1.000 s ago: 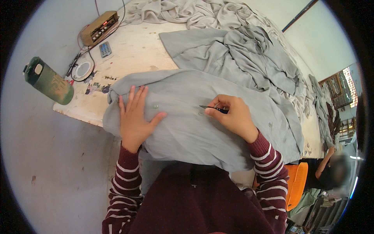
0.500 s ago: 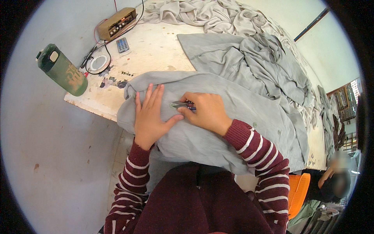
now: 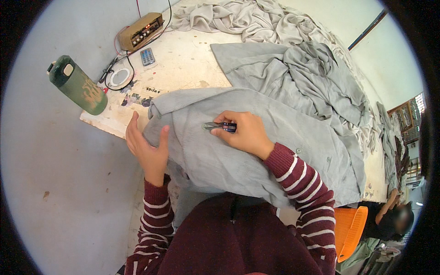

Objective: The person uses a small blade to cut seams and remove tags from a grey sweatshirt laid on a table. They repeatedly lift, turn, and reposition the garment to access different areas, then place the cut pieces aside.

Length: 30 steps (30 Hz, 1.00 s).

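Note:
A grey garment (image 3: 247, 160) with small buttons lies spread over the near part of the table and hangs off its front edge. My right hand (image 3: 245, 131) is closed round a pair of thread snips (image 3: 224, 127), whose blades point left. Their tips are at a small greenish button (image 3: 206, 126) on the cloth. My left hand (image 3: 147, 144) is raised at the garment's left edge, fingers apart, holding nothing. Another button (image 3: 298, 151) shows farther right on the garment.
A green bottle (image 3: 78, 87) stands at the table's left corner. Behind it are a round white disc (image 3: 120, 78) with a cable, a remote control (image 3: 147, 57) and a brown box device (image 3: 141, 32). Pale cloth (image 3: 256, 23) is heaped behind. An orange chair (image 3: 352, 231) and a person (image 3: 395, 220) are at right.
My left hand has lifted off the garment and moved left to its edge. The right hand stays at the button with the snips, which now show more of their handle.

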Tool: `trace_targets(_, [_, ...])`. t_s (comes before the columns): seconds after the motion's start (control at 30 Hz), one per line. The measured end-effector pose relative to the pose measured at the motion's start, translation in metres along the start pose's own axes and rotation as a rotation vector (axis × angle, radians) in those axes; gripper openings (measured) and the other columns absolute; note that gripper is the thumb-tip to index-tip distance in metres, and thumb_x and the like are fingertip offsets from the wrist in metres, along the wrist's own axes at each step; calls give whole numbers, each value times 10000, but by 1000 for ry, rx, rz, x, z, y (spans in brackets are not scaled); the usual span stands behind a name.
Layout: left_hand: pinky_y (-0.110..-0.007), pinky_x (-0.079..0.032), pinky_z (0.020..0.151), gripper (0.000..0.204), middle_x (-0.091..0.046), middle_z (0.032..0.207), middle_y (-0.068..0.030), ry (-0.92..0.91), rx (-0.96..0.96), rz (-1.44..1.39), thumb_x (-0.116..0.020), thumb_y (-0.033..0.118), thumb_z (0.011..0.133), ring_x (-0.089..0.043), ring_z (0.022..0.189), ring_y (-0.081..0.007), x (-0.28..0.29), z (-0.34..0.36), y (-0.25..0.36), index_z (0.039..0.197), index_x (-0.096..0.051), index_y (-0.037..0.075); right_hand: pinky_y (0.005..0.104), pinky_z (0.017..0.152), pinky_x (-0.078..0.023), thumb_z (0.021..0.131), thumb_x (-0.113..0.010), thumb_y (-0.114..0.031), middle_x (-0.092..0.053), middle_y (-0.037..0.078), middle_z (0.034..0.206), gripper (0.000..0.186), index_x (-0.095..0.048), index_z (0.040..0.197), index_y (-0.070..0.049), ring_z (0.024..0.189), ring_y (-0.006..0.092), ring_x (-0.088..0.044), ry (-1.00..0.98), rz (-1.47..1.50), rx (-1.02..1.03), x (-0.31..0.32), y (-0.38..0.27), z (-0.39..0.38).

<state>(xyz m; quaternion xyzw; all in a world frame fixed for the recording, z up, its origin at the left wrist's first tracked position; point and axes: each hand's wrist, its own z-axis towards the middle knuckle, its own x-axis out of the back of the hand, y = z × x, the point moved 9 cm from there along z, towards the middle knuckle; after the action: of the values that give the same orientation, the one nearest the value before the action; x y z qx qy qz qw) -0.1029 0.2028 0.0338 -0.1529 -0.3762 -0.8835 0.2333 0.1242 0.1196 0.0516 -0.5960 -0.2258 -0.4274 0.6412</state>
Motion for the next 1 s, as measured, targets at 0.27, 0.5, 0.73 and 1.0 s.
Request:
trace_targets(0.27, [-282,-401,890,359,-627,954,-73,-269,472,-384,-580,307,941,-552,947,-150,-28,5,-39,988,-628,-46,358,628,-491,764,-714,-365,-674,86,748,287,-696,903,-115,691,258,-653,74,105,-67,8,17,-3])
trace_targets(0.5, [-204,-414,772,243,-619,870,35,-426,540,-1038,-530,213,973,-525,803,-44,-61,15,56,958,-667,13,185,680,-437,789,-774,-203,-630,-13,884,320,-629,1016,-30,771,45,-554,235,766,-65,72,30,-21])
trace_targets(0.73, [-197,-403,728,284,-612,846,39,-816,692,-1293,-509,245,981,-513,776,-33,-113,-12,166,927,-666,15,228,698,-488,743,-801,-121,-669,42,902,326,-643,1007,-12,783,80,-605,524,470,126,139,1,-102])
trace_targets(1.0, [-193,-394,716,293,-612,850,37,-966,663,-1341,-503,255,984,-508,763,-31,-128,-38,223,922,-666,19,261,528,-456,722,-796,-206,-693,58,758,223,-709,872,-67,551,182,-618,785,8,117,165,9,-139])
